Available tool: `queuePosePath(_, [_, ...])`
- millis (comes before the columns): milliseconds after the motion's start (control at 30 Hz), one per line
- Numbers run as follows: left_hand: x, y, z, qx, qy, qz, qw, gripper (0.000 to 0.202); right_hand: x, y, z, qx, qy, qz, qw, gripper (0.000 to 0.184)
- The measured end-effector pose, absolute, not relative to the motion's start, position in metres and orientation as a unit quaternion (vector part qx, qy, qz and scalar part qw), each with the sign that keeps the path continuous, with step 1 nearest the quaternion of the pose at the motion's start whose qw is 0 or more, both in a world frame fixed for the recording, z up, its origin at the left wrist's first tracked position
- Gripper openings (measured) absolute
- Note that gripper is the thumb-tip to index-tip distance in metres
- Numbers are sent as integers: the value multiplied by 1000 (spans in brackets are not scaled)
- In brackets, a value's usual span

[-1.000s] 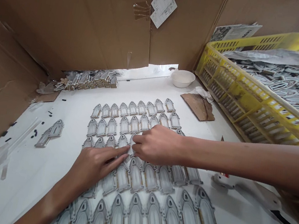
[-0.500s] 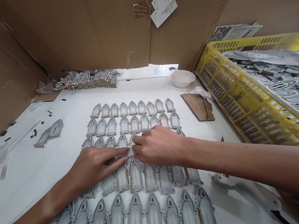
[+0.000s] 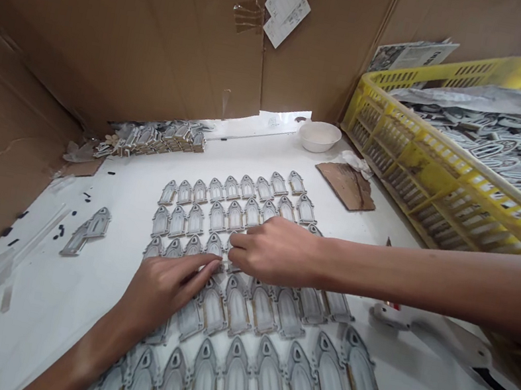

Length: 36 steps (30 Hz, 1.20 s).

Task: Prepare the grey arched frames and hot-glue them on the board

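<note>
Rows of small grey arched window-shaped cutouts [image 3: 237,214] lie on a white sheet [image 3: 88,285]. My left hand [image 3: 163,289] lies flat on the middle rows, fingers stretched out, fingertips touching a cutout. My right hand [image 3: 275,251] reaches in from the right with its fingers curled and pinched on a small cutout [image 3: 224,261] right beside the left fingertips. Larger cutouts [image 3: 272,385] fill the nearest rows.
A yellow crate [image 3: 447,167] full of grey pieces stands at the right. A white bowl [image 3: 318,136] and a brown cardboard scrap [image 3: 347,185] sit behind. A stack of cutouts [image 3: 154,136] lies at the back left, two loose ones [image 3: 87,230] at left. Cardboard walls surround.
Almost nothing. My left fingertips have drawn slightly back toward me; my right hand stays pinched at the same spot.
</note>
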State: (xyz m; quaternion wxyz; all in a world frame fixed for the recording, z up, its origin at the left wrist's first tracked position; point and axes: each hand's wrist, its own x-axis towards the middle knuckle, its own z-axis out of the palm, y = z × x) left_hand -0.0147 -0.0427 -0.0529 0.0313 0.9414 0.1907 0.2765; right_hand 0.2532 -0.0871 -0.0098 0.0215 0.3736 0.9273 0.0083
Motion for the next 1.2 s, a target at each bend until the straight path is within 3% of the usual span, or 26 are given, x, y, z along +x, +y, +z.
queuePosePath(433, [-15, -45, -50, 938, 205, 275, 49, 7, 255, -87, -10, 375, 921, 22, -103, 21])
queuePosePath(667, [-15, -46, -50, 944, 191, 264, 45, 3, 256, -87, -11, 347, 931, 28, -112, 22])
queuePosePath(1200, [-17, -45, -52, 944, 185, 265, 58, 10, 255, -90, -7, 353, 920, -90, -144, 28])
